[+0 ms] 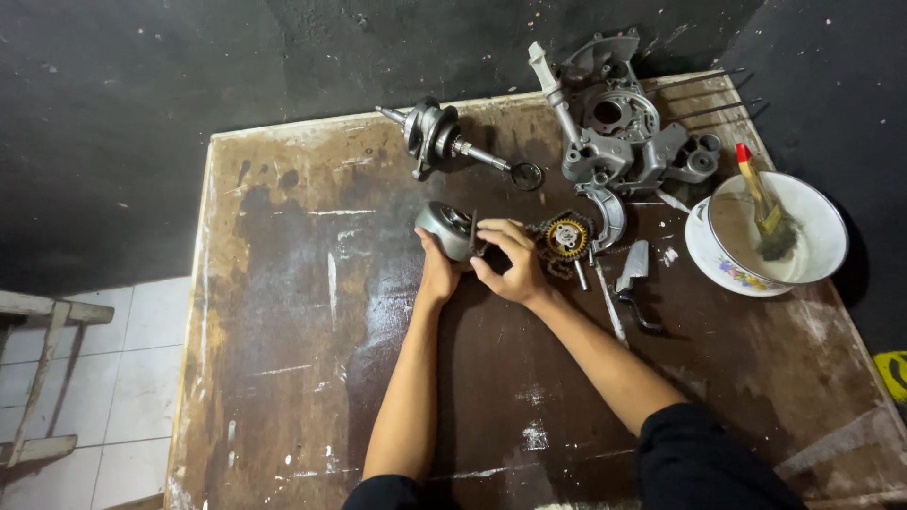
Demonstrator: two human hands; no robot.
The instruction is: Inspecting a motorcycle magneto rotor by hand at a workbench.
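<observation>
Left hand (436,269) palm hidden behind piston (446,229); table (283,378) bottom cut off.

Worn stained wooden table (283,378), dull metal piston (444,229)

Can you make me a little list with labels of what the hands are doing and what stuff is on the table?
left hand: cups the round grey metal part from below
right hand: fingers on the same part
table: stained brown board
near the hands: toothed gear
far edge: crankshaft, grey engine casing
right side: white bowl holding a brush
</observation>
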